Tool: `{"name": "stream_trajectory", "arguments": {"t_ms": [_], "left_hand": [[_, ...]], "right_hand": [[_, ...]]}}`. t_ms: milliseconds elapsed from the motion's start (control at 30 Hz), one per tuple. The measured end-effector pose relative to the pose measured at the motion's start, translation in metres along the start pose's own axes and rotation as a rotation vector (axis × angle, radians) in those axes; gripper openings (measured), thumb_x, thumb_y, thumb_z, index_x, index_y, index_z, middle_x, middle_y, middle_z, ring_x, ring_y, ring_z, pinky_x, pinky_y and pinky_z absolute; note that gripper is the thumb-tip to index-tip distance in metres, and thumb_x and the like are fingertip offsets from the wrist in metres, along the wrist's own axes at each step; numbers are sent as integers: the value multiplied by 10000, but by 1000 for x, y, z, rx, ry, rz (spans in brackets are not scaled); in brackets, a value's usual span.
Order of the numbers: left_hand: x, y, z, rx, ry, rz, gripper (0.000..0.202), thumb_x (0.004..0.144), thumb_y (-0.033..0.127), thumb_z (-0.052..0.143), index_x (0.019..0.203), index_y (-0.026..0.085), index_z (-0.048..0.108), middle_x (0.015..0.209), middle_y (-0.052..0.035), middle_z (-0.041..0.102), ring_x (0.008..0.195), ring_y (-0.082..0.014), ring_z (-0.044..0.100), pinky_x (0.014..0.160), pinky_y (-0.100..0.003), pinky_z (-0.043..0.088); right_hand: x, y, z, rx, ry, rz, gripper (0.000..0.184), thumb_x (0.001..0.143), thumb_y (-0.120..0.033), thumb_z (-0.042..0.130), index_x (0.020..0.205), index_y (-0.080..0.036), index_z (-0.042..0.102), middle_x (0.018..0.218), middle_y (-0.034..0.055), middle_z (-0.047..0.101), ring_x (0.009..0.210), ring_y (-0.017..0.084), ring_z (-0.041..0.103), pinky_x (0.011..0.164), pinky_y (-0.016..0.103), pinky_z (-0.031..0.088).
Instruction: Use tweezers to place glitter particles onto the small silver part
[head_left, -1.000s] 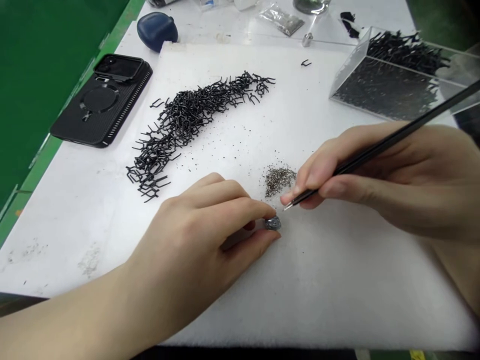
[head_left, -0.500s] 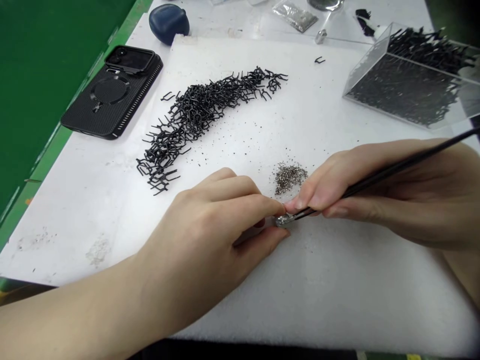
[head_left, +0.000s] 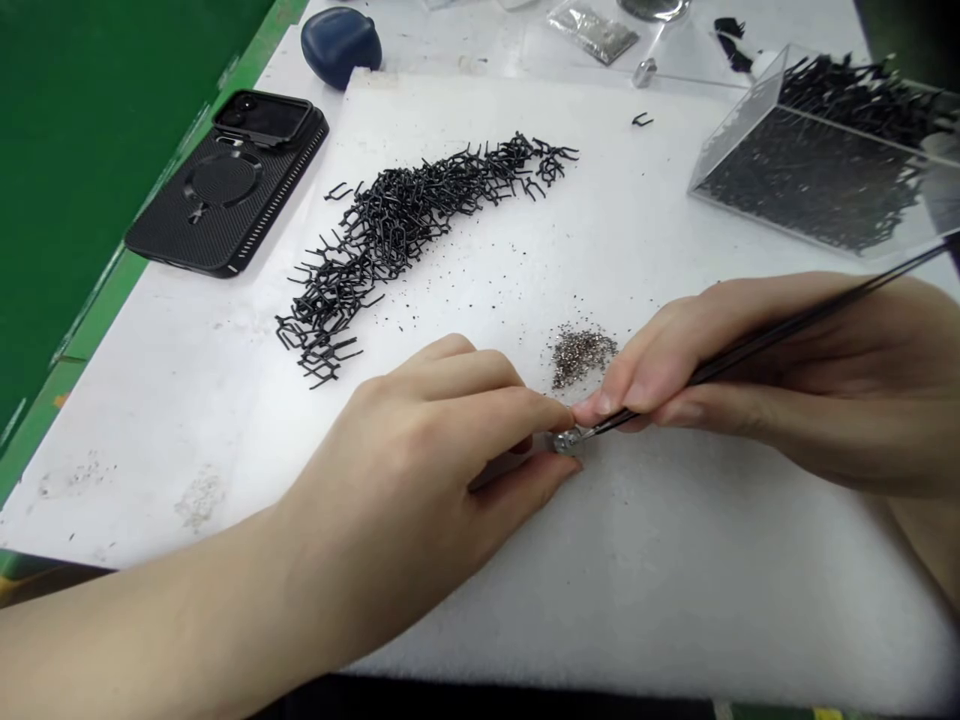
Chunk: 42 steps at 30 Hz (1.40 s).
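Note:
My left hand rests on the white foam pad, thumb and forefinger pinched on a small grey metal part. My right hand is closed around black tweezers whose tip touches that part. Just behind the fingertips lies a small heap of tiny silvery pieces. A long pile of black wire clips stretches across the pad further back on the left.
A black phone in a ribbed case lies at the left edge beside a dark blue pouch. A clear box of black clips stands at the back right. A small bag of silvery pieces lies at the far edge.
The tweezers' tip moved left and down from beside the silvery heap onto the grey part held by my left hand. The view shifted slightly; the hands have stayed nearly still since half a second ago.

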<state>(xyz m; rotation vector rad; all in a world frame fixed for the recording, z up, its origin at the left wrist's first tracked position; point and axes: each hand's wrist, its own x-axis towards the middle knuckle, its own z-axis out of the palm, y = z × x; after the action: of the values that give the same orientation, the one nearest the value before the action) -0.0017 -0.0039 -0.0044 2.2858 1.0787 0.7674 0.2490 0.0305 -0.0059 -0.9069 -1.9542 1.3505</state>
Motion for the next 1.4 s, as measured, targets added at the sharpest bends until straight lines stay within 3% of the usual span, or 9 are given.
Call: {"name": "stream_trajectory", "arguments": {"t_ms": [167,333,1000,1200,1400], "left_hand": [[2,-1,1,3,-18,-7,113,873,170,757,977,173,801,788,-1,724,765,-133,673,714,-246,563],[2,1,0,9,-26,-10,106,878,175,757,975,171,798,800,-2,730,770,-131,678,724,-244,571],[2,0,-1,-3,-10,-13,128,872,157,759,992,167,803,795,0,727,744,-113,657,693,-222,542],[3,0,1,-17,-17,-17,91,866,165,763,944,181,806,790,16,721,742,-88,655,696,-181,526],[4,1,-2,22,-37,-46,114,865,166,744,944,221,805,796,31,724,762,-89,666,687,-173,521]], "right_hand": [[-1,0,1,-11,16,22,255,831,-118,783,981,-323,796,940,-10,801,868,227,776,721,305,669],[0,-1,-1,8,-5,5,311,809,-62,772,997,-309,796,939,-2,802,859,224,777,720,295,667],[0,-1,-1,-27,5,9,297,801,-83,790,978,-321,797,946,-19,801,877,218,772,719,288,664],[0,-3,-3,-48,120,29,195,843,-128,779,916,-308,791,898,-9,789,828,211,765,707,303,650],[-2,-1,-12,-128,28,45,178,831,-153,798,942,-292,792,927,3,791,863,216,757,728,293,656]]}}
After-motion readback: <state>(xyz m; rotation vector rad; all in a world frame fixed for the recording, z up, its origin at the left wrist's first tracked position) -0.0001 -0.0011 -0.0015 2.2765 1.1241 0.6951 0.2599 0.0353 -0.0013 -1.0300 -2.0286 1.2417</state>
